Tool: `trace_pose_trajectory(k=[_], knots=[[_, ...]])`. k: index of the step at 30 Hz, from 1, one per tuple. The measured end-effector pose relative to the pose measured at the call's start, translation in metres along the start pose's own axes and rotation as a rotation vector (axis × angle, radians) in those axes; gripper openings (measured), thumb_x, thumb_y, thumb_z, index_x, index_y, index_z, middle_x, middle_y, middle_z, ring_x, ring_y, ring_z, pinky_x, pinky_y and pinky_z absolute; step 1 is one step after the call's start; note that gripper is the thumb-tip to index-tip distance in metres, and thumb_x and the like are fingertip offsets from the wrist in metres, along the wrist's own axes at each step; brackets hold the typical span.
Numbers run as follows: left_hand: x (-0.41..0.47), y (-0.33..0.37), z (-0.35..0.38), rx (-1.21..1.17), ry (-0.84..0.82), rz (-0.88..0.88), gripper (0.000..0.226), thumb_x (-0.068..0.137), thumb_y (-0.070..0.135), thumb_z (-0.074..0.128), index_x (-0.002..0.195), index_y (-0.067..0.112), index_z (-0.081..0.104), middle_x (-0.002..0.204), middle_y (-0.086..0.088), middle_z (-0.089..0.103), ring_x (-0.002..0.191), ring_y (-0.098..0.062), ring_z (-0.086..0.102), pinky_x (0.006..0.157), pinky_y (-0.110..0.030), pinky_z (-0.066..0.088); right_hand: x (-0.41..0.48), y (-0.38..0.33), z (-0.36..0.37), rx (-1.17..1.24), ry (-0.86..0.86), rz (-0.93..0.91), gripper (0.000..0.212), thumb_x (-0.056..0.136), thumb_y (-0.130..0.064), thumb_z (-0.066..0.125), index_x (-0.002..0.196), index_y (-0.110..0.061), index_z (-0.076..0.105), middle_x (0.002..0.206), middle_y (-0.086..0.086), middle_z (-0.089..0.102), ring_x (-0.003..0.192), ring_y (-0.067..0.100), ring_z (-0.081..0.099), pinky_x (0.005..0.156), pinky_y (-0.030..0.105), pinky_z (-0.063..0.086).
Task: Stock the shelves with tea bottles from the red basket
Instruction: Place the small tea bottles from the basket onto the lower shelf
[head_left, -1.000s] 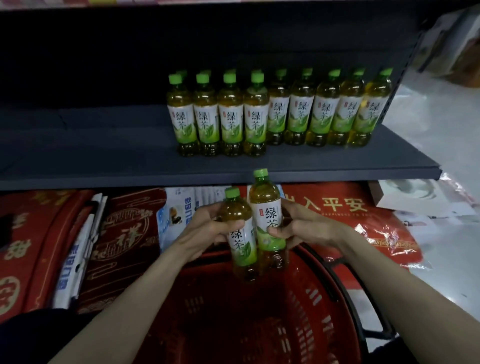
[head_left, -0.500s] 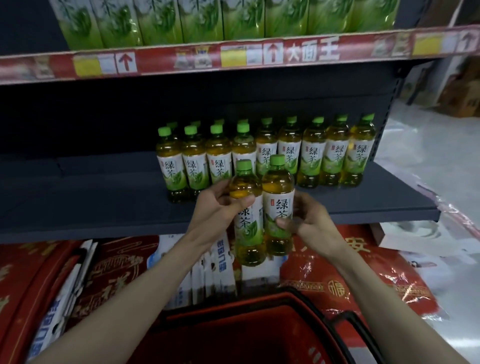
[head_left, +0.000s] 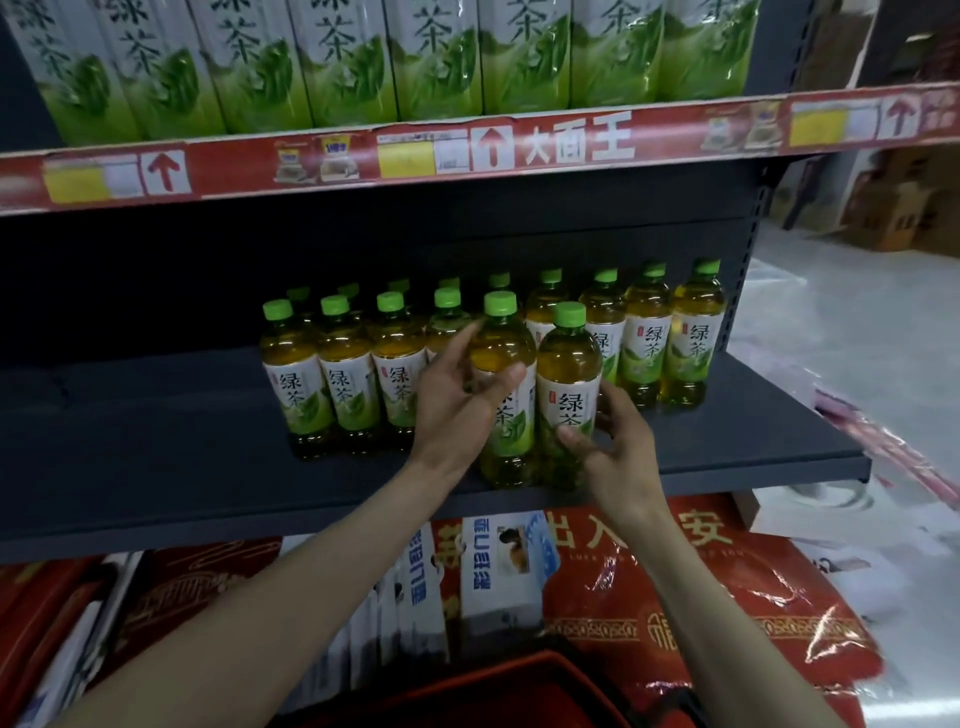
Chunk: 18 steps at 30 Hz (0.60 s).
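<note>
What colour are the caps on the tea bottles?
Bright green; the head view shows the caps best.

Two clear plastic bottles of amber tea with green caps are upright, side by side, at the front edge of the dark grey metal shelf (head_left: 156, 457). The left grip (head_left: 457, 400) clasps the left-hand bottle (head_left: 501, 353), thumb across its front. The right grip (head_left: 613, 447) pinches the right-hand bottle (head_left: 569, 374) at its white-and-green label. Matching bottles (head_left: 343, 374) stand in rows just behind. The red plastic basket (head_left: 493, 675) shows its rim below.
</note>
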<state>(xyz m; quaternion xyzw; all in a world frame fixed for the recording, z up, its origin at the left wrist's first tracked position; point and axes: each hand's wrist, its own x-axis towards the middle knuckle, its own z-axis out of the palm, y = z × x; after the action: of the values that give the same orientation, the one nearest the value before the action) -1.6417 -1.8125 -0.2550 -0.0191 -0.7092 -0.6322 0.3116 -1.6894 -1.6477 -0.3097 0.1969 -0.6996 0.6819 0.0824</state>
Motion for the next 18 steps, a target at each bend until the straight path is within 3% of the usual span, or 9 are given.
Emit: trace_pose_trajectory(k=[4,7,11,13,16,18], knots=[[0.005,-0.009,0.011,0.002,-0.013,0.015,0.054,0.094,0.002,0.073,0.141,0.023,0.058,0.104,0.02,0.078,0.11,0.0,0.071,0.094,-0.02,0.055,0.012,0.01,-0.005,-0.031,0.006,-0.006,0.057,0.095,0.001,0.069,0.146,-0.018,0.053,0.128,-0.009,0.067,0.119,-0.003,0.06,0.087,0.006,0.051],[0.009,-0.017,0.017,0.009,-0.017,0.043,0.054,0.094,0.002,0.073,0.133,0.035,0.056,0.111,0.023,0.076,0.115,0.001,0.069,0.094,-0.017,0.054,0.019,0.019,-0.007,-0.029,0.012,-0.013,0.057,0.096,0.0,0.068,0.147,-0.018,0.052,0.13,-0.01,0.067,0.122,0.003,0.06,0.089,0.007,0.051],[0.014,-0.028,0.02,0.002,0.011,0.036,0.062,0.094,0.003,0.073,0.15,0.018,0.05,0.102,0.027,0.075,0.112,0.005,0.068,0.095,-0.016,0.053,0.026,0.026,-0.006,-0.025,-0.002,-0.013,0.058,0.097,-0.001,0.067,0.149,-0.018,0.05,0.134,-0.008,0.066,0.128,0.009,0.059,0.098,0.015,0.052],[0.015,-0.031,0.019,0.009,-0.01,0.039,0.064,0.095,0.006,0.073,0.153,0.015,0.048,0.112,0.023,0.075,0.118,0.001,0.067,0.101,-0.022,0.053,0.027,0.028,-0.008,-0.029,-0.022,-0.001,0.059,0.097,-0.005,0.068,0.151,-0.021,0.049,0.136,-0.009,0.065,0.129,0.007,0.058,0.103,0.023,0.053],[0.007,-0.031,0.012,0.032,-0.065,0.056,0.06,0.095,0.018,0.076,0.145,0.037,0.05,0.135,0.018,0.068,0.13,-0.001,0.06,0.109,-0.031,0.051,0.022,0.027,-0.012,-0.037,-0.048,0.05,0.066,0.094,-0.013,0.075,0.151,-0.027,0.045,0.133,-0.015,0.065,0.122,-0.005,0.059,0.102,0.025,0.054],[-0.002,-0.034,0.007,0.141,-0.052,0.028,0.062,0.089,0.029,0.083,0.137,0.049,0.049,0.133,0.023,0.065,0.124,0.005,0.061,0.101,-0.028,0.055,0.017,0.026,-0.012,-0.075,-0.059,0.1,0.074,0.088,-0.015,0.082,0.148,-0.029,0.042,0.128,-0.02,0.062,0.114,-0.008,0.06,0.096,0.02,0.052]])
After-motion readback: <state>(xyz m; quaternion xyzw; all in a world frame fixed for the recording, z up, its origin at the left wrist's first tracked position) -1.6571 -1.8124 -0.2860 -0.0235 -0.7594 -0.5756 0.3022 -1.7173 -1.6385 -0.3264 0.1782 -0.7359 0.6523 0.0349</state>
